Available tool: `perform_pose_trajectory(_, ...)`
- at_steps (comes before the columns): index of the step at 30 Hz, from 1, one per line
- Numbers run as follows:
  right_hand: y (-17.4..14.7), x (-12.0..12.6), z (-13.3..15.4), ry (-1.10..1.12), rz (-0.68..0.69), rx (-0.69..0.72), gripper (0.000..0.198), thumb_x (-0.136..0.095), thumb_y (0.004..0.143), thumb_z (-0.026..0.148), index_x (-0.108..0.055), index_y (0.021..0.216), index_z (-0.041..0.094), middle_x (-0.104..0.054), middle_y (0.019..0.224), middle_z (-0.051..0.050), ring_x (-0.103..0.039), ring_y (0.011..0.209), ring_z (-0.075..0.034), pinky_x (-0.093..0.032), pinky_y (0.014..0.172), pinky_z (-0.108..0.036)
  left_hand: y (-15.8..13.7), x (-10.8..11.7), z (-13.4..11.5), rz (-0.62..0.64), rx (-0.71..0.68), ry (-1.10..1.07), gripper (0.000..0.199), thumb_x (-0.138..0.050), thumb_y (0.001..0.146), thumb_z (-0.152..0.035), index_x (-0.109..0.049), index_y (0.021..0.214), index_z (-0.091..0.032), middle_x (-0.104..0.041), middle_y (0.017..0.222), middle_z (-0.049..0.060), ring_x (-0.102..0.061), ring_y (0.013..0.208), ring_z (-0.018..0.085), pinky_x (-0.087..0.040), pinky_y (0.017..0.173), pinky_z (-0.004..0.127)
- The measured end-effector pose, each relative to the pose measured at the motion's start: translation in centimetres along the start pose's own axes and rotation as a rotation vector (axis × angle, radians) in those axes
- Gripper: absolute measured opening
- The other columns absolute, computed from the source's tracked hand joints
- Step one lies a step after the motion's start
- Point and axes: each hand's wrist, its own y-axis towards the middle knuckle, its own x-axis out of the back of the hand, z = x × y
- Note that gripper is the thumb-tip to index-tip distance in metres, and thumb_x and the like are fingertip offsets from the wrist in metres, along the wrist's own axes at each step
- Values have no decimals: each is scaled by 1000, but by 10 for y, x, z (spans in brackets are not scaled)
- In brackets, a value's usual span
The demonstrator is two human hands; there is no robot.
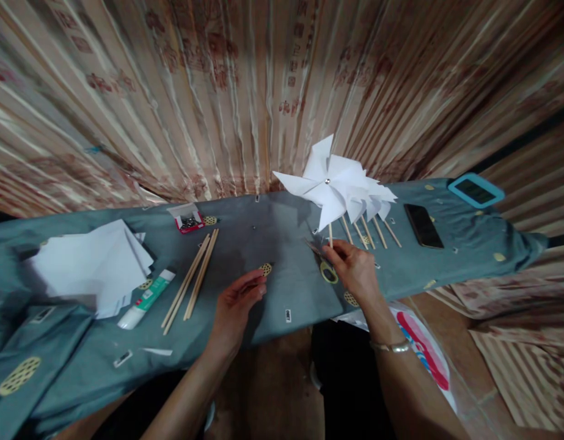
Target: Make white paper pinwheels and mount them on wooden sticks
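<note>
My right hand [352, 266] is closed around the wooden stick of a white paper pinwheel [334, 177], with a silver pin at the pinwheel's centre. Behind it, several similar pinwheels [385, 198] overlap, their sticks [386, 233] lying toward me on the cloth. Scissors [327, 272] with yellow-rimmed handles lie beside and partly under my right hand. My left hand [236, 305] hovers over the cloth, its fingers loosely extended and nothing visible in them. To its left lie several bare wooden sticks [199, 281].
A grey-green patterned cloth [272, 244] covers the table. On the left are white paper sheets [93, 263], a green-and-white glue stick [146, 299] and a small red box of pins [189, 220]. A dark phone [423, 226] and blue-framed device [476, 189] lie right. A curtain [245, 91] hangs behind.
</note>
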Motion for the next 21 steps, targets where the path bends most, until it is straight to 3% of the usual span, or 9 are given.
perform_pose_trajectory(3,12,4,-17,-236,2,4,28,-53,94,36,-73,99,17,-76,85,-12,-70,76,-23,-42,64,-28,4,1,0,-4,2,2,37,-90,53,-31,-80,87,-23,-75,85,4,-63,78,12,-48,73,22)
perform_pose_trajectory(9,27,7,-33,-528,85,-99,25,-55,94,33,-74,100,18,-76,84,-14,-69,73,-24,-37,59,-29,11,2,0,-3,7,-5,34,-89,53,-27,-80,86,-23,-76,84,3,-62,77,12,-48,73,21)
perform_pose_trajectory(15,32,6,-34,-647,211,-159,27,-52,96,34,-73,101,19,-76,87,-14,-71,76,-25,-39,61,-29,15,0,-1,0,10,6,33,-88,53,-27,-80,85,-23,-76,85,4,-64,80,14,-49,76,23)
perform_pose_trajectory(21,34,4,-36,-648,241,-157,28,-52,95,35,-73,98,16,-75,84,-15,-71,75,-26,-45,64,-32,20,-2,2,4,6,11,32,-87,54,-27,-79,85,-24,-76,87,3,-65,83,14,-49,78,24)
